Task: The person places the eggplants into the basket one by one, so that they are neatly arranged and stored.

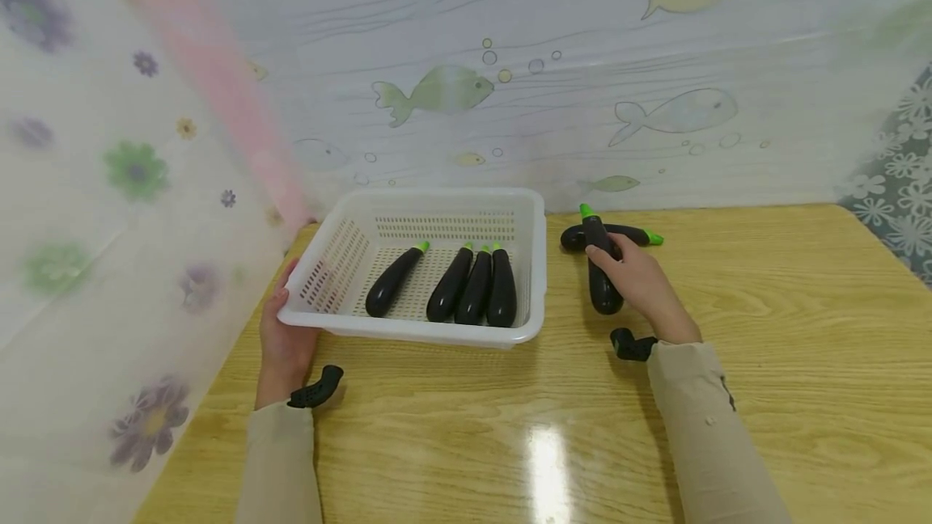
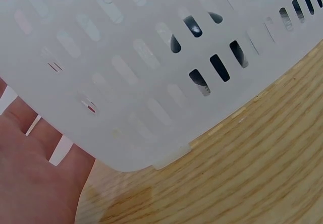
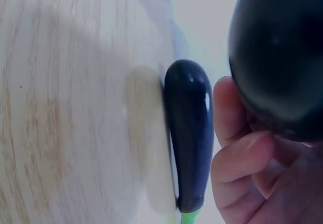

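Note:
My right hand (image 1: pixel 635 275) grips a dark eggplant (image 1: pixel 603 285) with a green stem end, held above the table right of the basket. In the right wrist view that eggplant (image 3: pixel 282 57) looms large, with curled fingers against it. Behind it, another eggplant (image 1: pixel 635 233) lies crosswise on the table, its green end to the right. A white plastic basket (image 1: pixel 408 330) has several eggplants inside: one slanted at the left, the others side by side at the right. My left hand (image 1: pixel 285 342) holds the basket's left side near the front corner; its fingertips are partly hidden by the basket wall.
The wood-grain table (image 1: pixel 451 443) runs under everything. A pale curtain with fish prints (image 1: pixel 451 91) hangs along the back edge, and a flowered sheet (image 1: pixel 131 265) borders the left. A black wrist mount (image 1: pixel 317 388) sticks out from each sleeve.

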{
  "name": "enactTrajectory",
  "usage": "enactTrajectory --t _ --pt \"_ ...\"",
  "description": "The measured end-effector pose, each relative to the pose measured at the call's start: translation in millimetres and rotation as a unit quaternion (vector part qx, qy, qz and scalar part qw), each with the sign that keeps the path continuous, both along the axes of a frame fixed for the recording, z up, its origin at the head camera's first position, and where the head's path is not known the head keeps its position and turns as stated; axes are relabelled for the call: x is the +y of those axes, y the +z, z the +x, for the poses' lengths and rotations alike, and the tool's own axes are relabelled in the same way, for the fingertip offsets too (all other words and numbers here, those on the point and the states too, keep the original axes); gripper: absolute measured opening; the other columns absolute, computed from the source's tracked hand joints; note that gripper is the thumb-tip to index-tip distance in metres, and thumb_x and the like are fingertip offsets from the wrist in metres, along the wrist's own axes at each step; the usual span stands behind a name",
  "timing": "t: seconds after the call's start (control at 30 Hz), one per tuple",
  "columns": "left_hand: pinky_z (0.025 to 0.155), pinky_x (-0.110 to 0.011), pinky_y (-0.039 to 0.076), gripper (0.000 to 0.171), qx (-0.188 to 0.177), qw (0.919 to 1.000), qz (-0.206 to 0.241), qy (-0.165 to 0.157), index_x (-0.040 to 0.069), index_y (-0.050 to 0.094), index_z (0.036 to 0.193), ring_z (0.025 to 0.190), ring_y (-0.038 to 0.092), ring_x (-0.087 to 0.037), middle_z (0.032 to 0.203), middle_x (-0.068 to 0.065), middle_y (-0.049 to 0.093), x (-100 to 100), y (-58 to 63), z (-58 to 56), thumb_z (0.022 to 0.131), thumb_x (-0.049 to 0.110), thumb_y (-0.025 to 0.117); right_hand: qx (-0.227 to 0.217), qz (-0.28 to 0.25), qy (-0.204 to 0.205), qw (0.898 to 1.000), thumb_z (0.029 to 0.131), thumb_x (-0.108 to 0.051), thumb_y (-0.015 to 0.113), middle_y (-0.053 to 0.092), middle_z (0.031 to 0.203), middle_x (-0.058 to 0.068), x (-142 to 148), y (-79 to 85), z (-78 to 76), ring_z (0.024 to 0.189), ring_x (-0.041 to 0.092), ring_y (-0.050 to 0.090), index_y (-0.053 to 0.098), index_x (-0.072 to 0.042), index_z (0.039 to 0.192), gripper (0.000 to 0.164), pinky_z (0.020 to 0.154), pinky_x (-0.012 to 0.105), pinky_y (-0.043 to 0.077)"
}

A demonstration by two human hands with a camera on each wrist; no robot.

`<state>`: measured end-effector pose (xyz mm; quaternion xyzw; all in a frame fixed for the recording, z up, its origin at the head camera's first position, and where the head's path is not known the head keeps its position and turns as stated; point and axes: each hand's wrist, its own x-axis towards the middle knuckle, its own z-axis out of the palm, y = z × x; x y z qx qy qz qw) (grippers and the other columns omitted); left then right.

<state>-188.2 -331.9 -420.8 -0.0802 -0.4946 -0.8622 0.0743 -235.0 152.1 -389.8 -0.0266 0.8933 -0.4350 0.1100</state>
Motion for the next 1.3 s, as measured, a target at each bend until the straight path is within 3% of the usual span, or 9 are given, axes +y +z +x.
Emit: enactTrajectory --t 0.37,0.73,1.07,1.3 --pt "0.103 -0.038 0.028 0.059 -0.003 0.9999 -0.004 0.013 0.018 0.022 0.146 0.129 0.032 -0.021 0.148 -0.003 0.028 0 -0.3 -0.4 0.092 0.032 0.041 0.033 -0.016 0.001 0.999 0.088 -0.065 0.033 0.036 0.143 0.020 -6 12.7 3.0 0.126 0.038 0.039 0.020 -0.015 0.147 0.079 0.098 0.055 0.033" --pt "0.101 -0.038 0.031 0.057 -0.004 1.0000 0.000 0.003 0.019 0.024 0.145 0.129 0.034 -0.021 0.148 -0.003 0.028 -2 -2.2 0.2 0.092 0.031 0.042 0.047 -0.037 0.010 0.998 0.088 -0.065 0.034 0.042 0.137 0.021 -10 25.1 7.2 0.122 0.036 0.044 0.019 -0.013 0.147 0.080 0.096 0.053 0.036" --pt "0.103 -0.039 0.028 0.057 -0.005 1.0000 -0.006 0.003 0.019 0.022 0.146 0.130 0.030 -0.022 0.148 -0.003 0.027 -1 0.2 1.9 0.093 0.032 0.040 0.079 -0.096 0.024 0.992 0.089 -0.059 0.039 0.046 0.134 0.020 -16 36.2 13.4 0.116 0.034 0.050 0.024 -0.016 0.146 0.073 0.091 0.050 0.042" --pt "0.103 -0.040 0.029 0.057 -0.008 0.9999 -0.006 0.001 0.019 0.022 0.146 0.131 0.030 -0.022 0.149 -0.003 0.027 -1 -0.3 0.7 0.093 0.032 0.040 0.085 -0.109 0.010 0.990 0.088 -0.062 0.039 0.047 0.134 0.016 -20 43.3 18.5 0.110 0.030 0.054 0.023 -0.019 0.146 0.074 0.087 0.046 0.045"
